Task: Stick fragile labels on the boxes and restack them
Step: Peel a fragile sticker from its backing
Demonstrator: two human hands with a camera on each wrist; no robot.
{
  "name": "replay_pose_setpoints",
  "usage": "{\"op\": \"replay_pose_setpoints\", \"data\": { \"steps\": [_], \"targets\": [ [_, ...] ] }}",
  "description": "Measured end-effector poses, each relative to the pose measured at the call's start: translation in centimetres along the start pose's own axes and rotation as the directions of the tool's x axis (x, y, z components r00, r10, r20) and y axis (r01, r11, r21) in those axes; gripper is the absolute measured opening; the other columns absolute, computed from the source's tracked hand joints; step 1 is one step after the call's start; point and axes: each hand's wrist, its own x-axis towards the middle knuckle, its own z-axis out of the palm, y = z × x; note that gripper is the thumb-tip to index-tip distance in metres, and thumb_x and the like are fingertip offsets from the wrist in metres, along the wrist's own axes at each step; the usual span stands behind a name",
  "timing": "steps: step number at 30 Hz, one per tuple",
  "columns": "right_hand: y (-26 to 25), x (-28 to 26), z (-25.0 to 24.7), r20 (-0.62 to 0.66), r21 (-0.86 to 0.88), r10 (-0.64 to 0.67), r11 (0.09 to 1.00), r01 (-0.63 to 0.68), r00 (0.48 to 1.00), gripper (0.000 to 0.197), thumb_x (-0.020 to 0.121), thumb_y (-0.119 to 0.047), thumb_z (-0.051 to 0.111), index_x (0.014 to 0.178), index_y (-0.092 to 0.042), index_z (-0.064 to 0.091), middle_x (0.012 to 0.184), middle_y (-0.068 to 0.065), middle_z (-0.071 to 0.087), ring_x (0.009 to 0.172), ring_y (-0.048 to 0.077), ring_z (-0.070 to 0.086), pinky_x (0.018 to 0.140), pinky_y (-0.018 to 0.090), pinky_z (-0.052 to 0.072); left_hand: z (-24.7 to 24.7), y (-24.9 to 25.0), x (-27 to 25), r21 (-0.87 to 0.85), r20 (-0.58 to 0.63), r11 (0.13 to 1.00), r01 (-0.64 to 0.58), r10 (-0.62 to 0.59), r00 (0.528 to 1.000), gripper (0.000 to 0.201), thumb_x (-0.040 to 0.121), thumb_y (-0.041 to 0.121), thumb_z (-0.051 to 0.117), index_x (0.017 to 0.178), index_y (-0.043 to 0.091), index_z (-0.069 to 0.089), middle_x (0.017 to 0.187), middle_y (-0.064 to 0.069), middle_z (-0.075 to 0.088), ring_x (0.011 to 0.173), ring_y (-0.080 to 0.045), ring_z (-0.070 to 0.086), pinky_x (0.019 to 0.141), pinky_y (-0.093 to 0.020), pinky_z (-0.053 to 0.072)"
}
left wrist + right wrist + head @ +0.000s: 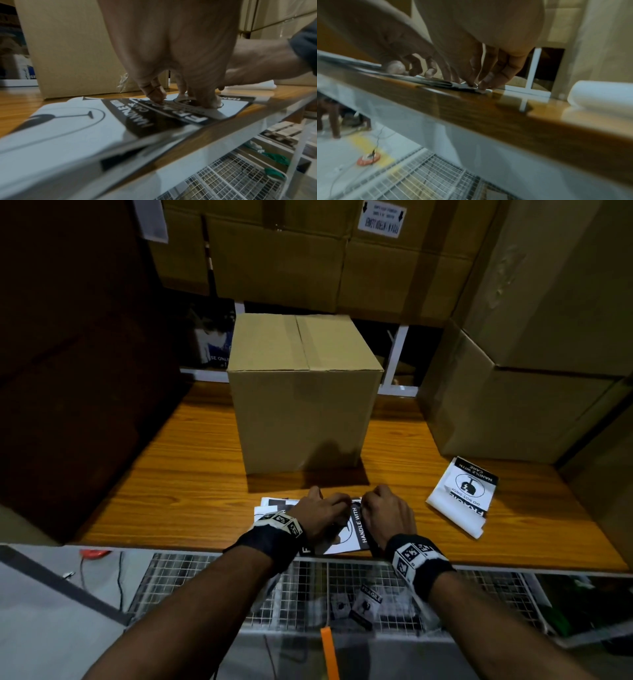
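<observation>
Left hand (320, 513) curled over the top fragile label (354, 534) at the near edge of the wooden surface (178, 491), fingertips (158, 99) pressing it down onto the loose sheets beneath. Right hand (385, 513) alongside, almost touching, fingertips (485, 82) pinching at the label's far right corner, which looks slightly lifted off the surface. Probably one hand pinning the sheet flat so the other can pick a corner free of its backing; judged from the pose, not seen. Labels kept at the front edge, within easy reach, directly before the sealed cardboard box (303, 398) standing upright a little behind them, plain front face toward the hands and bare of any label. Second batch of labels (460, 496) lying well to the right, curled at one end, apart from the work. Larger cartons (513, 392) stacked to the right and behind, likely the rest of the pile to restack.

Hard to make out: whether backing and sticker have actually parted, since both wrist views blur at the fingertips. Count of sheets under the left hand unclear; only fanned edges show. Label print partly covered, just "HANDLE WITH" and part of "FRAGILE" legible. Wire basket (342, 580) below the surface holding what look like label scraps, contents dim. Left side of the scene lost in shadow.
</observation>
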Motion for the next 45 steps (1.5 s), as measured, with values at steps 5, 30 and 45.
{"op": "replay_pose_setpoints", "data": {
  "steps": [5,30,45],
  "targets": [
    [0.0,0.0,0.4,-0.023,0.039,0.028,0.999,-0.027,0.999,0.023,0.098,-0.030,0.054,0.112,-0.015,0.063,0.120,0.008,0.052,0.097,0.028,0.061,0.078,0.036,0.049,-0.2,0.2,-0.1,0.017,0.017,1.000,-0.020,0.020,1.000,0.070,0.093,0.045,0.063,0.150,0.016,0.035,0.162,0.004,0.024,0.102,-0.037,0.042,0.086,-0.050,0.045],
    [2.4,-0.7,1.2,-0.024,0.161,-0.214,0.963,0.215,0.977,0.014,0.096,-0.022,0.056,0.106,-0.013,0.059,0.110,0.009,0.055,0.102,0.026,0.051,0.084,0.038,0.044,-2.1,0.6,-0.5,-0.280,0.100,0.957,0.075,-0.049,0.994,0.036,0.099,0.035,0.057,0.128,0.023,0.040,0.135,-0.005,0.049,0.106,-0.032,0.038,0.086,-0.052,0.045],
    [3.3,-0.5,1.4,-0.092,0.624,-0.025,0.777,0.077,0.995,0.051,0.091,0.002,0.053,0.134,-0.023,0.049,0.097,-0.005,0.070,0.100,0.014,0.063,0.088,0.031,0.049,-2.1,1.6,-1.1,-0.099,0.008,0.995,0.028,-0.027,1.000,0.059,0.097,0.027,0.060,0.149,0.021,0.033,0.159,0.001,0.015,0.120,-0.038,0.037,0.091,-0.055,0.044]
  ]
}}
